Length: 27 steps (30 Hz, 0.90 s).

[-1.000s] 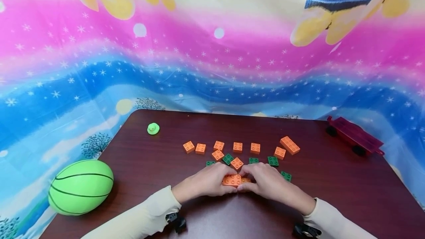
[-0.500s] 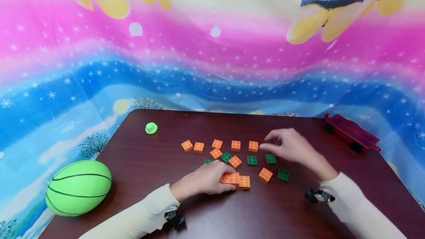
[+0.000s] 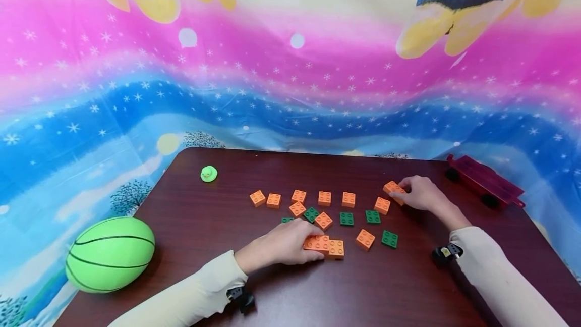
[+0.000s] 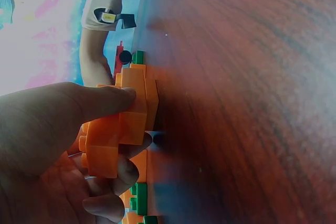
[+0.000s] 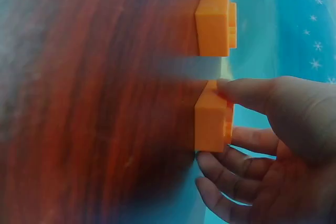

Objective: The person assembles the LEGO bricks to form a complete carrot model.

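Observation:
Near the middle of the table, my left hand (image 3: pixel 286 247) grips a stepped stack of joined orange toy bricks (image 3: pixel 316 242). In the left wrist view the thumb presses one side of the stack (image 4: pixel 134 111) and curled fingers lie behind it. Farther back on the right, my right hand (image 3: pixel 423 195) pinches a long orange brick (image 3: pixel 392 189) by one end. The right wrist view shows this long brick (image 5: pixel 210 124) on the tabletop, between thumb and fingers. Its far end is partly hidden by the hand. Close by lies a smaller orange brick (image 3: pixel 382 205).
Loose orange bricks (image 3: pixel 324 198) and green bricks (image 3: pixel 347 218) lie scattered beyond the left hand. An orange brick (image 3: pixel 365 239) sits between the hands. A green ball (image 3: pixel 110 255), a small green duck (image 3: pixel 209 174) and a dark red toy cart (image 3: pixel 485 180) stand towards the table's edges.
My right hand has left the joined bricks and moved back and right to the long orange brick, which it now pinches. The left hand stays in place with the stack.

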Each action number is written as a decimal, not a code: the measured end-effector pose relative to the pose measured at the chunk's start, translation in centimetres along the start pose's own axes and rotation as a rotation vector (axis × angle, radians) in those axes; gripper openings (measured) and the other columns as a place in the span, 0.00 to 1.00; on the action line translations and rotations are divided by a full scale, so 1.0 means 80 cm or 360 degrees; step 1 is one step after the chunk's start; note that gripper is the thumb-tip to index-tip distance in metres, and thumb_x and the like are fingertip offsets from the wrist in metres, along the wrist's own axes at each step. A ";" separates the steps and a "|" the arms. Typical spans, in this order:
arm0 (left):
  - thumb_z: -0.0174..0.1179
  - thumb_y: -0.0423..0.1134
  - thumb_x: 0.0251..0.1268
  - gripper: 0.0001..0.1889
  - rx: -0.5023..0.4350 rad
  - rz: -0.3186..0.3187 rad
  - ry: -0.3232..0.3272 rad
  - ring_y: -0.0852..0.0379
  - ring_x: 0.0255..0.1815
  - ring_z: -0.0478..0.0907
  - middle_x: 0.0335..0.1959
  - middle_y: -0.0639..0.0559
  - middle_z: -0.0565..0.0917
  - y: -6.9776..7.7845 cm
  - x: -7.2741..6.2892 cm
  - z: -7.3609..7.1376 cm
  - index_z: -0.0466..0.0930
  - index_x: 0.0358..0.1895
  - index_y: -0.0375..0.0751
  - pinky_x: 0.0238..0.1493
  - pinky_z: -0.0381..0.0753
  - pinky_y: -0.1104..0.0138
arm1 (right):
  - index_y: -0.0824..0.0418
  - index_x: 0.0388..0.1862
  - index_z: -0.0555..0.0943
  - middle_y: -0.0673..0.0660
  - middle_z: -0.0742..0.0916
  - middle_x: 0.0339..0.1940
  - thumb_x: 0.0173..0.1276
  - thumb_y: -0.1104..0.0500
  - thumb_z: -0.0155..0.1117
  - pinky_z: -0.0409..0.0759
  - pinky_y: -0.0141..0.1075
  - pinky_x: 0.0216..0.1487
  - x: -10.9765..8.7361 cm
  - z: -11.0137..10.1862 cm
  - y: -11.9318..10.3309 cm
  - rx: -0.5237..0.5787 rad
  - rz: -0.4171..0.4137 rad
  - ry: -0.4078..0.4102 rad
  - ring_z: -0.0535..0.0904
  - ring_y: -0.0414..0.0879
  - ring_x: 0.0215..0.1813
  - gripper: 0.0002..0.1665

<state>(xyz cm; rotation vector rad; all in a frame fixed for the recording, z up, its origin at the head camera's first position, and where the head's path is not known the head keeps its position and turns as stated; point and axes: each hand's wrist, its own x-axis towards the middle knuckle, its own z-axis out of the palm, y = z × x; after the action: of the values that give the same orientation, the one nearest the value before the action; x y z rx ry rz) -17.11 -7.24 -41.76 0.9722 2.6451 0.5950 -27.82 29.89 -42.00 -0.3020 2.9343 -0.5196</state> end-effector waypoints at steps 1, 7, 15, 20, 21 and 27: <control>0.70 0.54 0.65 0.21 0.0001 0.0000 0.0001 0.71 0.38 0.77 0.47 0.61 0.89 0.000 0.000 0.000 0.86 0.58 0.51 0.39 0.76 0.73 | 0.73 0.57 0.82 0.70 0.87 0.49 0.72 0.45 0.67 0.81 0.47 0.42 0.001 -0.001 0.000 0.0004 -0.0007 -0.0004 0.79 0.52 0.39 0.31; 0.70 0.54 0.65 0.21 0.0001 -0.0002 -0.0002 0.71 0.39 0.78 0.48 0.61 0.89 -0.001 0.000 -0.002 0.86 0.58 0.51 0.40 0.76 0.72 | 0.72 0.57 0.81 0.68 0.87 0.47 0.70 0.52 0.68 0.80 0.48 0.44 0.007 -0.001 -0.002 0.0008 -0.0043 -0.0010 0.78 0.53 0.40 0.27; 0.70 0.54 0.65 0.21 -0.0014 -0.0020 -0.0025 0.71 0.38 0.77 0.48 0.61 0.89 0.000 0.000 -0.004 0.86 0.58 0.51 0.40 0.76 0.73 | 0.71 0.63 0.79 0.71 0.85 0.55 0.70 0.50 0.70 0.80 0.57 0.53 0.012 0.005 0.000 0.0033 -0.0108 0.0011 0.81 0.59 0.50 0.31; 0.70 0.54 0.65 0.22 -0.0038 -0.0037 -0.0048 0.71 0.38 0.77 0.48 0.61 0.88 0.003 0.000 -0.004 0.86 0.59 0.52 0.40 0.76 0.72 | 0.69 0.60 0.82 0.70 0.85 0.54 0.72 0.47 0.69 0.80 0.58 0.53 0.008 0.009 0.004 0.0049 -0.0127 0.0066 0.80 0.61 0.53 0.30; 0.70 0.54 0.65 0.22 -0.0046 -0.0040 -0.0053 0.71 0.39 0.77 0.48 0.61 0.88 0.003 0.000 -0.004 0.86 0.59 0.52 0.40 0.76 0.72 | 0.69 0.60 0.82 0.70 0.85 0.54 0.72 0.48 0.68 0.80 0.58 0.53 0.008 0.010 0.005 0.0054 -0.0127 0.0069 0.80 0.61 0.53 0.29; 0.70 0.53 0.65 0.22 -0.0066 -0.0049 -0.0064 0.71 0.41 0.78 0.50 0.62 0.88 0.002 0.000 -0.004 0.86 0.59 0.52 0.43 0.77 0.72 | 0.70 0.61 0.80 0.73 0.84 0.57 0.73 0.50 0.67 0.78 0.61 0.58 0.008 0.014 0.005 0.0070 -0.0136 0.0074 0.79 0.67 0.58 0.28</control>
<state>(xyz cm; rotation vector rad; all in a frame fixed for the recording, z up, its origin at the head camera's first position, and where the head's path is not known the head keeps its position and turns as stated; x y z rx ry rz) -17.14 -7.23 -41.40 0.9201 2.5969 0.6142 -28.27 29.74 -43.23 -0.4171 2.9606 -0.6097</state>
